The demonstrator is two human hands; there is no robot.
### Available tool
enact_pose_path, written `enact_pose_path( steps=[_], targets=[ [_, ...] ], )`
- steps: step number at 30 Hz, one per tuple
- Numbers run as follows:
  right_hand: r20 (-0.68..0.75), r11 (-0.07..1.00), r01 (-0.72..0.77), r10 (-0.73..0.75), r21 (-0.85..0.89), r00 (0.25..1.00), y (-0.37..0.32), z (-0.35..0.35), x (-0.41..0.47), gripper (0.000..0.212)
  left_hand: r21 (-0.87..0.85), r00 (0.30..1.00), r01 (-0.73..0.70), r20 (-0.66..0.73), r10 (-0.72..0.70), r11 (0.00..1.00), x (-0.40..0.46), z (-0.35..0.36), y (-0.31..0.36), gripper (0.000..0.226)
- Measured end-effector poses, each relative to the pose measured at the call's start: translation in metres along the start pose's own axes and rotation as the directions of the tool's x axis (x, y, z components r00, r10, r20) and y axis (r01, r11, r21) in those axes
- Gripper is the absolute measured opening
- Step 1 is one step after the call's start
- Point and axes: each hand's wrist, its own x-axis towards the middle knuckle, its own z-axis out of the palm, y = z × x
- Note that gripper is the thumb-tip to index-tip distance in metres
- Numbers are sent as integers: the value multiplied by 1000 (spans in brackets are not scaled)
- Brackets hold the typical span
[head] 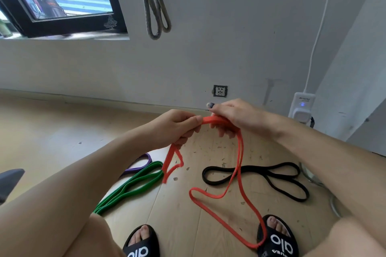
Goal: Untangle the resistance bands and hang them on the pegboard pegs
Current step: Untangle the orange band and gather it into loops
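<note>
Your left hand (177, 126) and right hand (229, 119) are both gripping the red band (217, 192), its loops trailing to the floor (62, 131). One grey band (155, 6) is hanging already; green (129, 188), purple (142, 162) and black (257, 177) are waiting below.

my left hand (177, 126) curled, pinching the red band (211, 120), my right hand (231, 119) gripping it, forearms converging low

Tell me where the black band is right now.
In the head view, the black band lies on the wooden floor at right, below the right hand, with the orange band hanging across its left loop.
</note>
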Motion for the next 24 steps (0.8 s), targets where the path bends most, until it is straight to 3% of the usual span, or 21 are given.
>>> enact_pose_path(
  steps=[4,9,16,21,24],
  targets=[
    [-59,993,7,-14,-121,998,2,3,3,48,63,1000,2,29,-3,998,-2,-1,3,41],
    [-121,982,32,-55,-185,991,2,-9,-1,48,51,997,-8,73,4,999,-4,-5,-2,27],
    [59,997,19,-15,-73,998,-6,11,-2,47,35,998,-66,24,65,997,-5,-4,0,23],
    [-52,990,62,-69,-124,996,-2,-3,-2,47,-48,997,30,74,-27,998,-9,-10,-8,36],
    [-40,996,40,-43,-81,998,2,-8,-5,46,-82,997,31,79,-25,996,-13,-16,-14,28]
  ],
)
